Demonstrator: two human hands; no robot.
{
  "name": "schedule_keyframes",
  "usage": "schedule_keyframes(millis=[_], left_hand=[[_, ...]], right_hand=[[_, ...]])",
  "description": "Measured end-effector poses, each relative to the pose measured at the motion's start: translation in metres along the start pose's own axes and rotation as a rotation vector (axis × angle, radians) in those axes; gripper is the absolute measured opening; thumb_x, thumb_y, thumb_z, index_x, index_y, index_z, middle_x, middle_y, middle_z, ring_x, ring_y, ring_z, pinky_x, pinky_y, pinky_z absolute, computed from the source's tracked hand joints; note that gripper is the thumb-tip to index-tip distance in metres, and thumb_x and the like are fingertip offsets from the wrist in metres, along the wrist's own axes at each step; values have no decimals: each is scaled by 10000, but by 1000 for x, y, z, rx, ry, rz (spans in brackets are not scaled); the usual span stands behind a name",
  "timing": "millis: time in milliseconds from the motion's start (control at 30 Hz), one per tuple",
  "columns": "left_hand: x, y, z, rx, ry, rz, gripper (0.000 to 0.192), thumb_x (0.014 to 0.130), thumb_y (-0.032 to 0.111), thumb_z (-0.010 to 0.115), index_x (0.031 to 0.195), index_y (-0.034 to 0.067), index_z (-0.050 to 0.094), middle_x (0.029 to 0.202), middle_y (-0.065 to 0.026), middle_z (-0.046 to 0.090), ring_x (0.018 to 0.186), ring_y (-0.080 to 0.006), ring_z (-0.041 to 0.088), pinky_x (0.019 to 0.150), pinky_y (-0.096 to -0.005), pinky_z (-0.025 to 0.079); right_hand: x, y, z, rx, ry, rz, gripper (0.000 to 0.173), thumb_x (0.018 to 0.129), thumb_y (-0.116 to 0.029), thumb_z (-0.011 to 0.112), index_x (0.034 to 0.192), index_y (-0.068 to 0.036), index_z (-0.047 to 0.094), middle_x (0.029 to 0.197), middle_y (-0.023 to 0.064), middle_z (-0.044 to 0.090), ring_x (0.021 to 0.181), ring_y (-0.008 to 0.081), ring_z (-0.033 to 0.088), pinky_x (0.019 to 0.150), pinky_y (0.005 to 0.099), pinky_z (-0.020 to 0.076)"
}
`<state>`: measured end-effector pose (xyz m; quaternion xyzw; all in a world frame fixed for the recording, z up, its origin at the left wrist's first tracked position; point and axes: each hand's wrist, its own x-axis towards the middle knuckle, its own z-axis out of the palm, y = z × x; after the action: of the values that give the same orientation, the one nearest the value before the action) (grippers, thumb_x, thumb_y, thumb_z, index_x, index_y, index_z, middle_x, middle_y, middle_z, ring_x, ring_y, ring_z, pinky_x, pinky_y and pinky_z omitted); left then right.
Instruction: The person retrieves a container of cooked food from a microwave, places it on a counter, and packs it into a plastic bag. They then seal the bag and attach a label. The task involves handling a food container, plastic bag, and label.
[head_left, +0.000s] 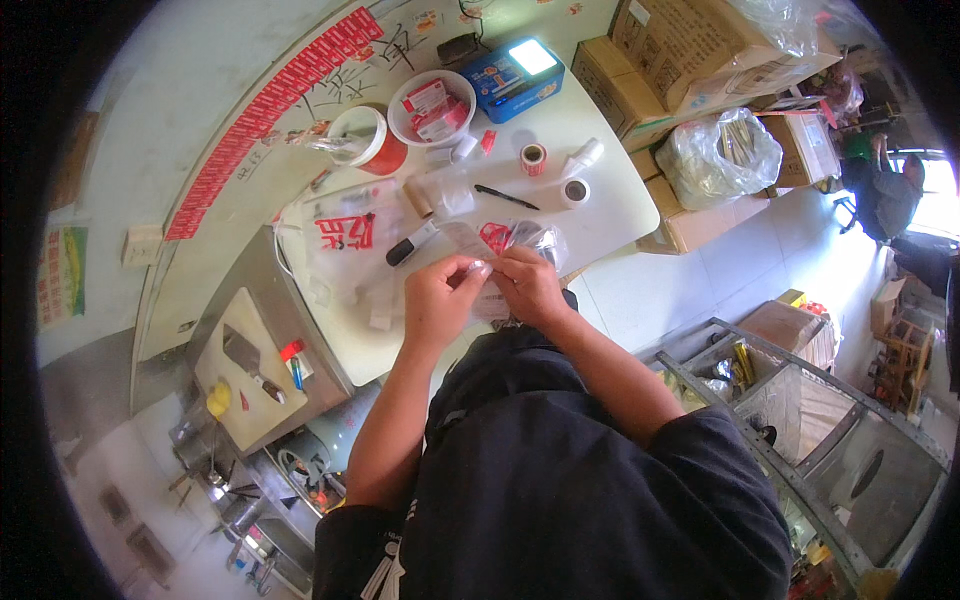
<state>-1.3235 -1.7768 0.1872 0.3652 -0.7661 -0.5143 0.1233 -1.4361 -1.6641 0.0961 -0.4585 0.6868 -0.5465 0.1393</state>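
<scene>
Over the near edge of a white table (615, 225), my left hand (444, 296) and my right hand (529, 285) meet, their fingertips pinching a thin clear plastic bag (491, 304). Beyond my right hand lies another clear bag (541, 238) with dark contents and a red mark. A black-handled tool (409, 246) with a pale end rests just past my left hand. A black pen (507, 196) lies farther back, between a cardboard tube (418, 201) and a white roll (575, 193). A plastic bag with red print (349, 232) is spread at the left.
A white bucket (360, 139), a white basket of red-and-white packets (455, 79) and a blue box (517, 90) stand at the back. A cutting board with a cleaver (241, 352) is at left. Cartons (675, 60) and a metal rack (795, 457) flank the right. A person (885, 184) sits far right.
</scene>
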Motion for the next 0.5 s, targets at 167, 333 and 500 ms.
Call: schedule_keyframes(millis=[167,333,500], left_hand=[[8,-10,3,44,13,10,219,868,195,752,903,-15,702,700,-83,687,630,-114,617,597,-290,488],[23,-26,7,24,-18,-28,315,926,283,718,829,-10,654,659,18,575,626,-52,470,575,-251,405],[33,-32,6,-19,-44,-53,375,965,358,663,831,8,662,642,42,516,626,-55,433,568,-244,369]], right_hand=[[-6,5,9,33,19,149,103,826,-84,701,902,-19,680,828,151,619,769,356,623,684,430,509],[4,4,-2,33,-66,74,90,839,-84,700,890,-14,676,832,163,619,767,348,625,673,412,504],[15,-11,-13,193,-52,213,105,855,-70,695,934,-1,698,851,154,638,766,299,625,686,364,499]])
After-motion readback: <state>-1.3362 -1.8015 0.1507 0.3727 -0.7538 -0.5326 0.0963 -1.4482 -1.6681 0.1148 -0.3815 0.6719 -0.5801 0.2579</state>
